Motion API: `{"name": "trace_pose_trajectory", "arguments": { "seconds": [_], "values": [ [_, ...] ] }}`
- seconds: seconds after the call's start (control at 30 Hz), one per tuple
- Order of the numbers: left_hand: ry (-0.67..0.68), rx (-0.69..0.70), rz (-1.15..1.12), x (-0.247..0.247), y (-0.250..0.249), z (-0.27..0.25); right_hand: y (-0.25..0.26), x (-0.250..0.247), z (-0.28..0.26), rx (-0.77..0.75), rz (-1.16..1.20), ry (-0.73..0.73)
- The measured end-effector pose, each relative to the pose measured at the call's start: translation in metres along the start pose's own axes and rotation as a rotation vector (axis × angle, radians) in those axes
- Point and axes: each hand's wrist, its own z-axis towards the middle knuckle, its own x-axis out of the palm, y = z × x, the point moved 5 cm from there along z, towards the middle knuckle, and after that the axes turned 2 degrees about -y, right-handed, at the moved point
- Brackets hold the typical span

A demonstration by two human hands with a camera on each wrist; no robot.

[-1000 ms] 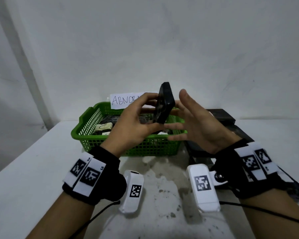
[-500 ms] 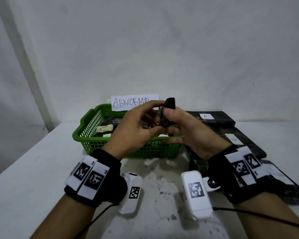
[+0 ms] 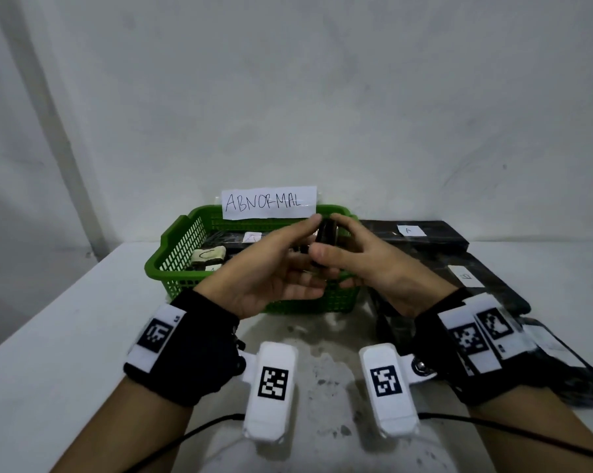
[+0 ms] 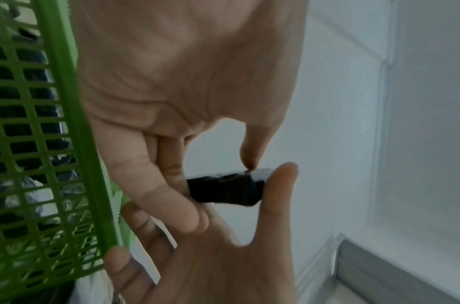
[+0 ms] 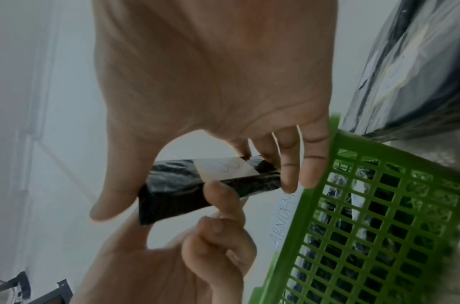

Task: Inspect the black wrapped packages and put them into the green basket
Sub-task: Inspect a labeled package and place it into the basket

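A small black wrapped package [image 3: 326,233] is held edge-on just above the right part of the green basket [image 3: 172,268]. My left hand [image 3: 308,244] pinches it from the left and my right hand [image 3: 329,235] grips it from the right. In the left wrist view my left hand [image 4: 211,174] has thumb and fingers on the package [image 4: 226,189]. In the right wrist view the package [image 5: 177,197] shows a white label [image 5: 226,168]; my right hand [image 5: 197,195] spans it. Several wrapped packages [image 3: 209,257] lie inside the basket.
A paper sign reading ABNORMAL [image 3: 269,203] stands on the basket's back rim. More black packages with white labels lie on the white table to the right: one at the back [image 3: 414,233], one nearer [image 3: 476,281], one by my right wrist [image 3: 561,356].
The package stood higher, held by my left hand with the right hand open beside it. Now both hands grip it, and it has come down close over the basket.
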Motion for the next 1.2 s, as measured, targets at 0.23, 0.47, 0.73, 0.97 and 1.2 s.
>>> {"name": "trace_pose_trajectory", "arguments": {
  "seconds": [0.23,0.47,0.73,0.97,1.2],
  "values": [
    [0.051,-0.013,-0.012,-0.002,0.0,-0.002,0.002,-0.001,0.0,-0.01,0.068,0.076],
    [0.05,-0.016,0.076,0.0,0.003,-0.001,0.007,-0.012,-0.001,0.033,0.234,-0.125],
    [-0.001,0.056,0.209,0.002,0.002,-0.001,0.007,-0.023,0.003,-0.041,0.24,-0.249],
    [-0.034,0.256,0.439,0.002,-0.006,-0.002,0.022,-0.022,-0.007,-0.095,0.318,-0.254],
    [-0.079,0.529,0.562,0.009,-0.016,-0.008,0.018,-0.019,-0.015,0.075,0.36,-0.02]
  ]
}}
